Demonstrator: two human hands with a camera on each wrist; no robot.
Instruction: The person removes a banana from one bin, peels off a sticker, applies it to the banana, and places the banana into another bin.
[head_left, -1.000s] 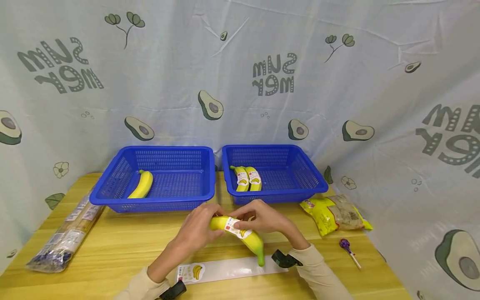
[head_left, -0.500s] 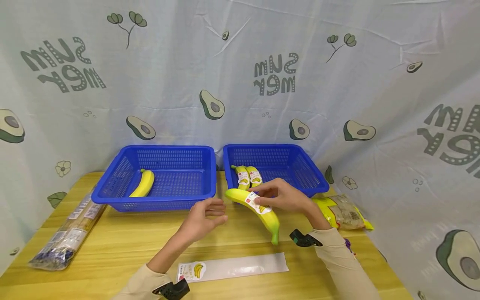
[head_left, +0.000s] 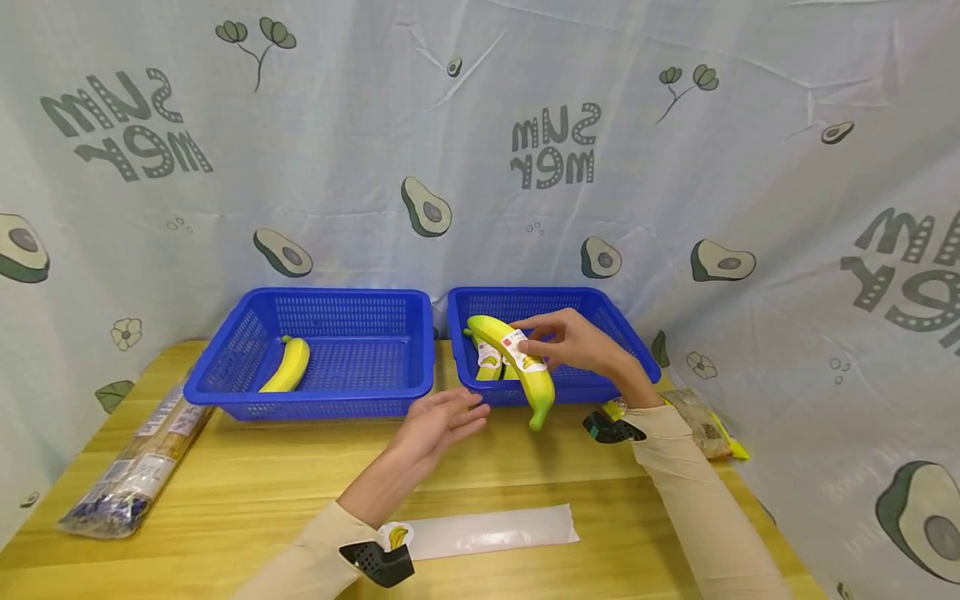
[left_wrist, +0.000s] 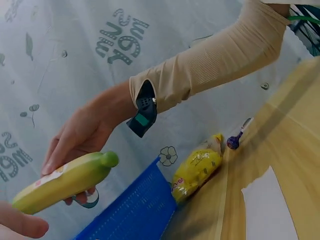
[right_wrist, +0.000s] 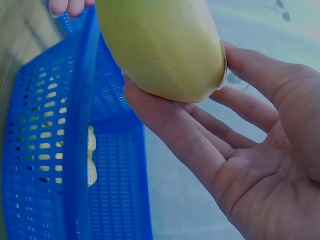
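Right hand (head_left: 573,343) holds a banana (head_left: 512,364) with its fingers and thumb, up in the air over the front edge of the right basket (head_left: 626,360). Left hand (head_left: 441,419) is flat and loose with nothing in it, low over the table (head_left: 247,475), just in front of the two baskets. From the head view, two more bananas (head_left: 489,363) with stickers lie in the right basket, partly hidden behind the held one. One plain banana (head_left: 287,366) lies in the left basket (head_left: 225,367). A long clear bag (head_left: 491,531) lies near the person. A long packet (head_left: 131,475) lies at the left side of the table. A yellow snack bag (head_left: 701,425) lies at the right, partly hidden by the right sleeve. The held banana is yellow with a green tip pointing down, and it has a white sticker in the middle.

From the left wrist view, the right hand (left_wrist: 82,137) grips the banana (left_wrist: 65,181) above the blue basket rim (left_wrist: 135,207). The yellow snack bag (left_wrist: 197,169) and a purple lollipop (left_wrist: 235,141) lie on the wood beyond it.

From the right wrist view, the banana (right_wrist: 162,47) rests on the fingers (right_wrist: 175,125), very close and smooth. The blue basket (right_wrist: 75,150) is below it, with the stickered bananas (right_wrist: 91,160) showing inside.
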